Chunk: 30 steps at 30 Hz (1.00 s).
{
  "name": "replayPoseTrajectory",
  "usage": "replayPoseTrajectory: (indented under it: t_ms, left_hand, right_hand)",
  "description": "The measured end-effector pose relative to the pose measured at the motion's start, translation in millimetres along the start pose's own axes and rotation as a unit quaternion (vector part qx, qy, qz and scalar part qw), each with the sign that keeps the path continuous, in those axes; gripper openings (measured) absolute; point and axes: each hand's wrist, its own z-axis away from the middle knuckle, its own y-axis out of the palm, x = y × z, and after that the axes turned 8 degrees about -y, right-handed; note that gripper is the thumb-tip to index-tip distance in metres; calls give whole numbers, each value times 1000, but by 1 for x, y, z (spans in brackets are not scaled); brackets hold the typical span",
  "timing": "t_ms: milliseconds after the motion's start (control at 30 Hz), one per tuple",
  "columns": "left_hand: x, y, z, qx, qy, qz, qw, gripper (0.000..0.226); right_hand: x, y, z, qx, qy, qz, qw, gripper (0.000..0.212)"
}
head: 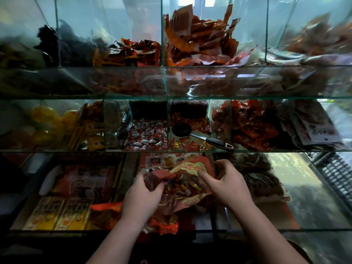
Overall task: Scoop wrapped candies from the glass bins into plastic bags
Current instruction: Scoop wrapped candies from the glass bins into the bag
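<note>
- Left hand (pixel 142 189): the grip is closed round the left rim of the plastic bag (pixel 188 167), with film bunched under curled fingers.
- Right hand (pixel 226 181): the grip is closed on the right rim. The forefinger is laid toward the mouth (contact with the contents cannot be told).
- The bag is held open between the two grips, mouth upward, in front of the lowest tier of the glass case.
- Wrapped candies (pixel 182 186) of mixed colours are seen inside the bag. The fill is judged partial.
- The scoop (pixel 182 129) is in neither hand. It lies in the middle-tier glass bin (pixel 198 150) just above the bag, its black bowl among orange and gold candies and its handle resting at the front right.
- Red-and-white candies (pixel 146 136) are held in the next bin to the left.
- Risk 1: one grip must be freed to take the scoop. The mouth could then sag or fold shut (thin film, one-sided support), and candies would be tipped out.
- Risk 2: a loaded scoop must be lifted over the bin's glass front. A knock on that edge would scatter candies onto the lower shelf.
- Risk 3: the rim could slip from the pinch as weight is added.
</note>
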Motion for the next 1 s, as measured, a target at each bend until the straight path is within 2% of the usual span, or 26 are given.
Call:
replayPoseTrajectory:
  t_ms: [67, 100, 200, 267, 367, 433, 567, 700, 867, 1000]
  left_hand:
    - [-17, -6, -10, -28, 21, -42, 999, 61]
    - [-25, -9, -12, -46, 40, -50, 997, 59]
    - [-43, -14, -9, -76, 111, -22, 991, 32]
    - [-50, -13, -5, -45, 153, 24, 987, 17]
    - [-58, -9, -2, 3, 194, 73, 978, 9]
    - [-61, -8, -2, 6, 212, 82, 974, 7]
    - [-71, -10, -10, -6, 232, 87, 969, 12]
    - [-84, -10, -27, -7, 220, 111, 969, 13]
    - [-95, -3, -54, 26, 147, 178, 973, 8]
    - [-91, -1, -64, 48, 116, 195, 973, 4]
  right_hand:
    - [4, -1, -5, -94, 64, -117, 987, 71]
    - [4, -2, -9, -138, 90, -169, 972, 75]
    - [5, -5, -26, -193, 105, -222, 950, 94]
    - [9, -6, -38, -189, 99, -209, 954, 92]
    - [16, -5, -54, -180, 78, -198, 960, 61]
    - [18, -4, -62, -184, 66, -158, 968, 45]
    - [10, -18, -72, -221, 106, -54, 968, 57]
    - [-7, -27, -73, -162, 126, 38, 978, 42]
    - [7, -18, -72, -159, 92, -42, 982, 26]
    - [36, -3, -86, -153, 13, -96, 984, 23]
